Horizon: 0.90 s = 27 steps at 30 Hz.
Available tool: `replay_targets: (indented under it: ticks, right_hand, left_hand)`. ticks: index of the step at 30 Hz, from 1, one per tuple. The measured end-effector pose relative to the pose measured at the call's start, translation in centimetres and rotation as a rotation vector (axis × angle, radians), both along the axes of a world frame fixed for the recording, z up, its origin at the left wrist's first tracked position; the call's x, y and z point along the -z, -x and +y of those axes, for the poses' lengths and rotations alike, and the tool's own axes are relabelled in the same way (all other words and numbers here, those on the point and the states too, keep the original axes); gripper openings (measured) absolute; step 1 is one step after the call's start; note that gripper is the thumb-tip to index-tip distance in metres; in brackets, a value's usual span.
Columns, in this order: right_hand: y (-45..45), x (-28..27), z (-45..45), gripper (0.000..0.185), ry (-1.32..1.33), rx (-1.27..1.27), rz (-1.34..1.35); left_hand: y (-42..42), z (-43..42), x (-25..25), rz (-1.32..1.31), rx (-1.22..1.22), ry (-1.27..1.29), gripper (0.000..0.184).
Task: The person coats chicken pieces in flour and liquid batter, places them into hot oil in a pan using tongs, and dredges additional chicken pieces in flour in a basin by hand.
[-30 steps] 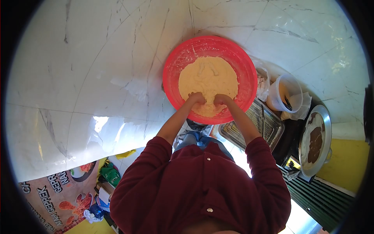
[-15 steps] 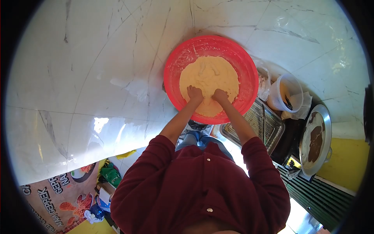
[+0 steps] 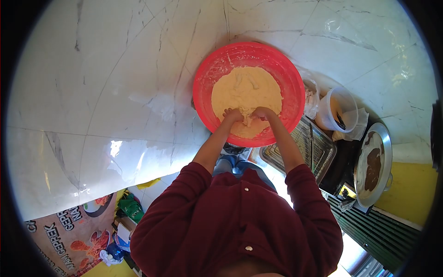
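Observation:
A large red basin (image 3: 203, 74) holds a bed of pale yellowish flour (image 3: 244, 94). My left hand (image 3: 234, 114) is in the flour toward the near side, its fingers curled and partly sunk in it. Just to its right, my right hand (image 3: 263, 113) is bent inward with its fingertips down at the flour. Between the hands lies a rough, flour-coated lump (image 3: 248, 120), and the fingers of both reach its sides. What they grip is too coated to make out. Two raised, floured shapes (image 3: 247, 83) show farther back in the basin.
Right of the basin are a wire rack on a tray (image 3: 300, 141) with dark tongs (image 3: 311, 143), a clear plastic bag (image 3: 311, 99), and a translucent tub (image 3: 338, 108) with orange-tinted contents. Farther right stands a wide metal pan (image 3: 387, 152). Tiled walls rise behind and left.
Both hands were pressed into the flour as fists. They have turned inward and loosened slightly, and a rough floured lump now shows between them. The right hand has shifted a little.

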State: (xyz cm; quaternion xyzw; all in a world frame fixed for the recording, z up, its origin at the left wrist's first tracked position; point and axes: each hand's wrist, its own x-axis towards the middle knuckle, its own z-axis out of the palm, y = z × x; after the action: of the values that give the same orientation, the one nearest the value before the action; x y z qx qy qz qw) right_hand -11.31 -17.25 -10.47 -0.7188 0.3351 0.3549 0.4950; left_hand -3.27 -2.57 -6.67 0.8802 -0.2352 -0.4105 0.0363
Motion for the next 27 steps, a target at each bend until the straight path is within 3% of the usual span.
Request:
replay_targets:
  ticks: [3,5,7,8,10,14,17,20,24,26,27]
  right_hand:
    - [1.0,-1.7,-1.4,0.023,0.057,0.037,-0.107]
    - [1.2,-1.9,-3.2,0.026,0.02,0.034,-0.179]
    - [1.5,-2.9,-3.3,0.027,0.168,0.015,-0.138]
    - [1.7,-3.8,-3.0,0.028,0.313,-0.008,-0.097]
    - [2.0,-5.8,-2.5,0.031,0.607,-0.053,-0.017]
    - [1.8,-6.8,0.6,0.03,0.976,-0.11,-0.048]
    - [0.7,-4.5,1.6,0.03,1.051,-0.118,-0.019]
    - [0.1,-0.5,1.5,0.031,1.093,-0.122,-0.114]
    - [-0.1,-0.8,1.7,0.028,0.951,0.012,-0.127]
    - [-0.1,-0.9,0.4,0.028,0.576,-0.118,-0.071]
    - [-0.1,-0.8,-0.1,0.028,0.578,-0.121,-0.076]
  left_hand:
    - [-2.2,-0.6,3.7,0.129,-0.036,0.076,0.052]
    - [-3.4,-0.2,3.5,0.188,-0.022,0.101,0.051]
    - [-3.0,1.5,-1.6,-0.243,-0.024,0.071,0.041]
    - [-3.0,1.9,-2.1,-0.241,-0.025,0.07,0.041]
    - [-3.1,2.3,-2.6,-0.482,0.049,0.15,0.033]
    - [-1.4,0.0,-3.0,-0.567,0.121,0.188,0.035]
    - [0.1,-2.1,-2.5,-0.547,0.191,0.183,0.042]
    - [0.7,-3.3,-0.5,-0.529,0.179,0.18,0.044]
    - [1.0,-3.2,0.9,-0.528,0.184,0.213,0.044]
    - [0.6,-2.8,1.2,-0.512,0.155,0.214,0.044]
    - [0.0,-2.6,1.0,-0.368,0.108,0.202,0.044]
